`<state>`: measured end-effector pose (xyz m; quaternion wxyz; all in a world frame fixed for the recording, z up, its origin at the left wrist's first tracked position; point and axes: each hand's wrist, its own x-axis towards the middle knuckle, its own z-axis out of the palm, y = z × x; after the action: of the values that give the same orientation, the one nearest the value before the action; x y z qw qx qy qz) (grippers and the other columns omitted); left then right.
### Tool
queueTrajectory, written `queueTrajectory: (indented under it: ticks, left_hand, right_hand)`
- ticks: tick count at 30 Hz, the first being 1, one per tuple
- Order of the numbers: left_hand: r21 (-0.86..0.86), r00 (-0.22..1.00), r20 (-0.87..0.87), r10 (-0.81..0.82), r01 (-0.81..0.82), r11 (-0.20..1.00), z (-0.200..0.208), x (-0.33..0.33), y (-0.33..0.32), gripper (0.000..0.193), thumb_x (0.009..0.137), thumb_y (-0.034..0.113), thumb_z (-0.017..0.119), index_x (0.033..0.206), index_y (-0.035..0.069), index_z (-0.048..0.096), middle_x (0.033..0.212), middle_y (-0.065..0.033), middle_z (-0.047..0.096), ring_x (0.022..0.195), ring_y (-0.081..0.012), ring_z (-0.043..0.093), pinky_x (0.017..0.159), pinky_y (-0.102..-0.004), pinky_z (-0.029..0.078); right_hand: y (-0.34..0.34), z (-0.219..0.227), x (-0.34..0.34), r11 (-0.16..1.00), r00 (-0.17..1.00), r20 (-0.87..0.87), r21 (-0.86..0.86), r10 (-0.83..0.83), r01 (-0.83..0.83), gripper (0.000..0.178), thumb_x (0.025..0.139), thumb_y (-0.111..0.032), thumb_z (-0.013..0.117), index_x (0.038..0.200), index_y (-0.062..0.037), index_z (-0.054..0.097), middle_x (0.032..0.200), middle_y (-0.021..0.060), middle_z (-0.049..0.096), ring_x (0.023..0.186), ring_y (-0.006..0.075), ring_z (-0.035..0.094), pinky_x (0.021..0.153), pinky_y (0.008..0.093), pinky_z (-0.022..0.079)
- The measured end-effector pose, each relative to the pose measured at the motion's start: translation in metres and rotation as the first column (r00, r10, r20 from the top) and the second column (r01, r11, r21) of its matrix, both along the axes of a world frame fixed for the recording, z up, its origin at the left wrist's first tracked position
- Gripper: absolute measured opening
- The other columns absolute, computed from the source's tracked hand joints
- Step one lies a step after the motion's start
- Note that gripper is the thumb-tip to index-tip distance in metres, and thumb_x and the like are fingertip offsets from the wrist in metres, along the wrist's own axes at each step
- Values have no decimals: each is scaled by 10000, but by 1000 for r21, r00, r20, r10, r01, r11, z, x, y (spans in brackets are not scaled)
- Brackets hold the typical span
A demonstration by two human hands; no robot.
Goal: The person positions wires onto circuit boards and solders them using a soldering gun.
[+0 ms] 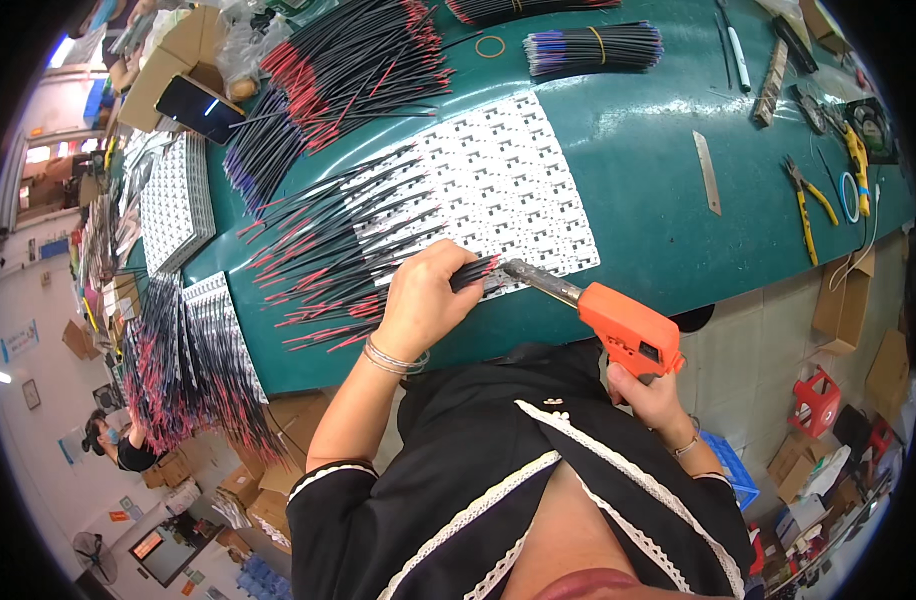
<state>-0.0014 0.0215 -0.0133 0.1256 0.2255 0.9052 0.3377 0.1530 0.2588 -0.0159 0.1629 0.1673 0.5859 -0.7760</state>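
1. Step in hand, as judged: soldering wire ends onto the white circuit-board panel (503, 185), which lies on the green tabletop (648, 150). The left hand (423, 300) is clenched around a small bunch of black wires (475, 273), pressing their red-tipped ends against the panel's near edge.
2. The right hand (650, 392) is wrapped tight around the grip of one orange soldering gun (623, 325); the gun's metal tip meets the panel's near edge, just beside the held wire ends. The two hands are well apart, joined only through tool and wire.
3. Next move, as judged: it calls for holding the wire end steady on its pad while the tip stays on the joint, fingers kept clear of the hot barrel.
4. Count, wires: too many to number. One loose fan (328, 265) lies across the panel's left part; one large heap (348, 70) lies beyond it; two banded bundles lie beyond the panel's far edge, one blue-tipped (593, 47).
5. Count, other things right of the panel: one metal blade (707, 172), one pair of yellow-handled pliers (808, 205), one white pen (738, 55).
6. Left of the panel: one stack of similar panels (176, 200) and one phone (200, 107).
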Motion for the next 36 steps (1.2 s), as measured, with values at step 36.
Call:
queueTrajectory:
  ticks: [36]
  left_hand:
    - [-9,977,-207,-52,51,999,-17,10,-10,121,740,40,586,771,-55,518,611,-130,505,520,-222,488,497,-317,389]
  right_hand:
    - [59,27,-3,537,398,-448,-241,-801,809,299,830,-119,547,1073,-55,384,697,20,516,442,92,490,397,227,384]
